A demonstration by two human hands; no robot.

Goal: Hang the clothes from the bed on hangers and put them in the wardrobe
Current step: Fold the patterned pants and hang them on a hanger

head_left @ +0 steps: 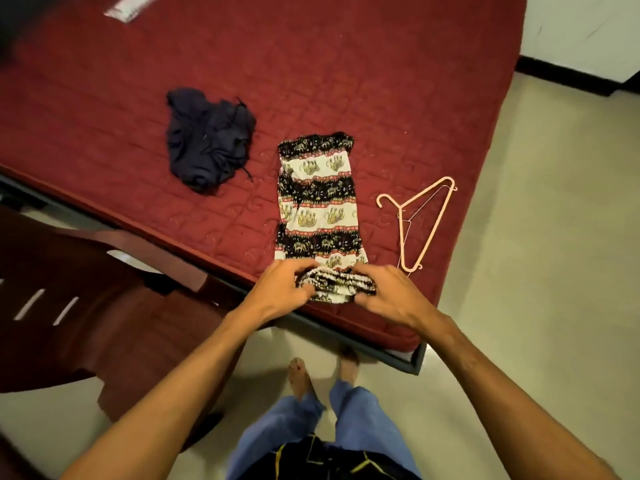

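Two garments and one hanger lie on the dark red quilted bed (346,64), and the person stands at its near edge, bare feet on the pale tiled floor (536,306). Farthest left, off the mattress, is a dark brown wooden chair (86,306).

Next, on the cover, a crumpled navy blue cloth garment (207,140) with loose drawstrings sits in a heap, well apart from both hands. To its right lies the black, white and red elephant-print cloth garment (318,195). It is spread flat, and its long axis runs from the bed's near edge straight away from the person. Its near end, a gathered band, is bunched up at the mattress edge.

The left hand (280,289) has its fingers curled onto the left part of that band, and the right hand (391,292) grips the right part the same way, so the two hold the one piece between them.

Just right of the print garment, not touching it, the pale pink plastic hanger (415,223) lies flat on the cover. Its hook is turned toward the garment and its shoulders spread away to the right. The right hand is the nearer one, with the hanger's lower tip just beyond its knuckles. I'd judge the hanger is that hand's to fetch while the left hand holds the band.
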